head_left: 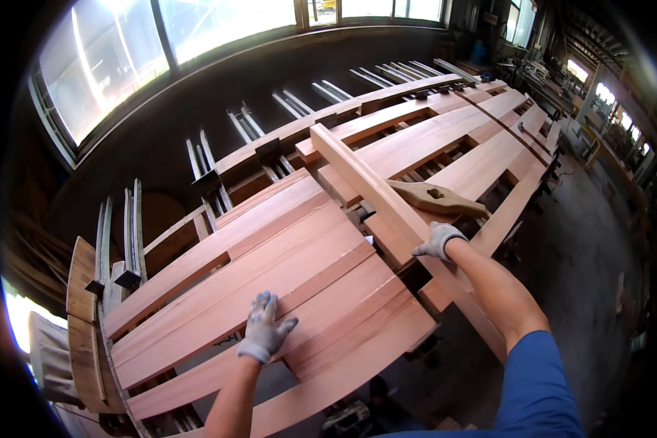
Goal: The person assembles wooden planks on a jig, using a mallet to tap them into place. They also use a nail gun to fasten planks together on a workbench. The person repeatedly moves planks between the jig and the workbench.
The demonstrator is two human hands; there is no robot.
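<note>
Head view: the reddish boards [285, 270] on the clamp rack [204, 179] are steadied by the left hand [264, 327], fingers spread flat, while the crosswise batten [372, 193] is gripped by the right hand [438, 239].

One view only, head-worn, looking down and forward from above the glued-up board panel [292, 270]. Wide fisheye: straight board edges bow toward the rim, corners black. Panel fills the centre at close range, at arm's reach; its near edge sits low in frame, its far end runs off to the upper right. Beyond the panel's far-left side, a window band [160, 44] curves across the top. Right of the panel, the workshop floor [591, 241] drops away, further off. Both forearms enter from the lower edge, below the panel. No second view to overlap.
</note>
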